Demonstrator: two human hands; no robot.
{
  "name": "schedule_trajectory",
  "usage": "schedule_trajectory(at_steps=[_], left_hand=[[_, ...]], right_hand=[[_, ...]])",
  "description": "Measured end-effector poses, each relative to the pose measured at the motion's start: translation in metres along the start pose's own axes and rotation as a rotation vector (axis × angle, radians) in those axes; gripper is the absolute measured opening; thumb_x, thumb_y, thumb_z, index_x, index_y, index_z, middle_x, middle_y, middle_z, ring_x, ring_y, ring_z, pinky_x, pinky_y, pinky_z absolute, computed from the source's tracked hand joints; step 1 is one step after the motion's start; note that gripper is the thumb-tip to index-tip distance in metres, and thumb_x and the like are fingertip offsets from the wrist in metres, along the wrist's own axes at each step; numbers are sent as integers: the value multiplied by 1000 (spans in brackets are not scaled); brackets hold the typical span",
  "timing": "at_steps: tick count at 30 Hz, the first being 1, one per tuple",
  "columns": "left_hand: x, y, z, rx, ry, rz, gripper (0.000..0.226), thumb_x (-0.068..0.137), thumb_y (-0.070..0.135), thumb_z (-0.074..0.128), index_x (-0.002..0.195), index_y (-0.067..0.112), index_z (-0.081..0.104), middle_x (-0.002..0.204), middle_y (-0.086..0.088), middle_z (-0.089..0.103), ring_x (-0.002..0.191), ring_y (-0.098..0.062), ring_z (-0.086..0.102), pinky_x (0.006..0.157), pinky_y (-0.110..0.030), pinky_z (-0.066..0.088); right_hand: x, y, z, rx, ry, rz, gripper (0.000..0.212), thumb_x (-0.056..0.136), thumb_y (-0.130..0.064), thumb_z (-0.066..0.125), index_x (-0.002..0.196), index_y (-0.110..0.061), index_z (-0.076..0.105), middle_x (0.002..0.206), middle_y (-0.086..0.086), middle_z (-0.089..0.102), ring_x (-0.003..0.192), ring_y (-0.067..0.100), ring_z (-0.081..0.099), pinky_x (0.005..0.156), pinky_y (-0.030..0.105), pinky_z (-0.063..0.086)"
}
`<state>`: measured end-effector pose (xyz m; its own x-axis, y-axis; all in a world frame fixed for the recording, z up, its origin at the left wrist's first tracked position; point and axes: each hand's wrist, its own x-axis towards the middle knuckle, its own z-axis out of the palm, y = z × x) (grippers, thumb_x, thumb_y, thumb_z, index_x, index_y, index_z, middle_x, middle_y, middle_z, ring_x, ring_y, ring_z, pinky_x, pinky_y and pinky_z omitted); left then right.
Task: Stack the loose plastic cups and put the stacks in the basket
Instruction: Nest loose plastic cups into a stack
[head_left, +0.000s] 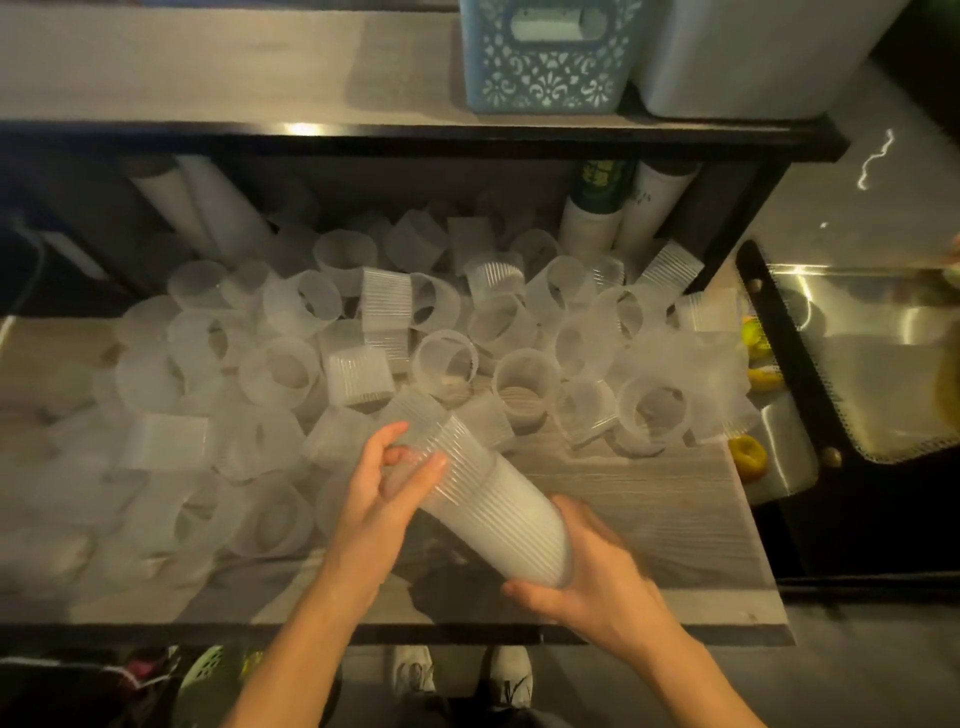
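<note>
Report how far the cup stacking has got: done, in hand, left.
Done: one long stack of cups is built, plus a few short nested stacks in the pile. In hand: the right hand grips the long stack's closed end while the left hand holds its open end. Left: most loose cups still cover the shelf, and no stack shows in the blue basket above.

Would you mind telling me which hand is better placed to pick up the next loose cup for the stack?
Left. The left hand only steadies the stack at its open end, beside the loose cups. The right hand carries its base, away from them.
</note>
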<state>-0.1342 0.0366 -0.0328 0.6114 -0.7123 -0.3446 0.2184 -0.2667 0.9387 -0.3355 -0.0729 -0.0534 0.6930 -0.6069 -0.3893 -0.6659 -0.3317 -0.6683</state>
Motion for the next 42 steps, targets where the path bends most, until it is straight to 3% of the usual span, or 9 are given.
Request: schedule_trajectory(at_steps=[5, 9, 13, 15, 20, 26, 31, 35, 42], left_hand=[[-5, 1, -22, 45, 1, 34, 70, 66, 60, 70, 130, 36, 54, 126, 15, 59, 105, 10, 58, 86, -17, 45], [-6, -3, -37, 124, -84, 33, 86, 60, 75, 65, 135, 37, 49, 131, 18, 51, 113, 9, 53, 94, -22, 46], [-16, -3, -36, 206, -189, 57, 86, 62, 83, 53, 138, 46, 37, 131, 33, 35, 116, 21, 39, 92, -11, 40], [-16, -7, -43, 237, -130, 77, 83, 65, 84, 50, 137, 45, 38, 132, 27, 39, 116, 16, 43, 94, -16, 45], [-18, -33, -65, 671, 339, 243, 77, 77, 76, 52, 137, 29, 42, 128, 16, 44, 115, -2, 46, 93, -30, 47], [-8, -51, -64, 1036, 204, 132, 96, 82, 63, 60, 155, 22, 13, 157, -1, 22, 143, -20, 24, 116, -37, 29], [5, -42, -54, 1256, 221, 89, 98, 85, 53, 63, 155, 20, 2, 155, -4, 27, 140, -23, 29, 110, -35, 33], [5, -37, -52, 1190, 233, 86, 91, 84, 49, 66, 154, 24, 11, 146, -2, 36, 130, -21, 41, 102, -34, 40], [-20, 1, -85, 403, 313, 88, 62, 82, 63, 57, 139, 44, 41, 123, 18, 47, 108, 1, 48, 81, -24, 43]], right_hand=[[3, -30, 10, -116, 29, -16, 86, 65, -66, 76, 133, -40, 30, 115, -22, 43, 104, 5, 52, 86, 29, 47], [6, -46, 22, -72, 34, -70, 90, 59, -75, 69, 134, -41, 33, 122, -24, 44, 108, 3, 54, 89, 27, 47], [12, -52, 28, -34, 40, -59, 90, 56, -78, 66, 132, -43, 33, 121, -25, 45, 105, 1, 53, 89, 26, 48], [14, -50, 30, -59, 22, -47, 86, 57, -78, 66, 128, -44, 32, 119, -24, 45, 104, 2, 52, 88, 29, 48], [22, -42, 32, -21, 89, 24, 76, 53, -76, 68, 114, -41, 40, 111, -17, 53, 98, 7, 55, 78, 36, 51], [26, -41, 30, 16, 69, 46, 80, 56, -69, 77, 119, -47, 33, 113, -15, 54, 101, 8, 55, 79, 34, 50], [27, -39, 33, 7, 45, 55, 87, 51, -77, 70, 123, -42, 36, 112, -13, 56, 101, 10, 57, 81, 37, 53], [24, -36, 33, -20, 32, 60, 90, 52, -76, 68, 128, -42, 33, 113, -13, 55, 100, 11, 56, 79, 37, 51], [24, -37, 25, 2, -5, 17, 78, 58, -68, 75, 120, -47, 32, 113, -19, 52, 102, 2, 53, 82, 34, 50]])
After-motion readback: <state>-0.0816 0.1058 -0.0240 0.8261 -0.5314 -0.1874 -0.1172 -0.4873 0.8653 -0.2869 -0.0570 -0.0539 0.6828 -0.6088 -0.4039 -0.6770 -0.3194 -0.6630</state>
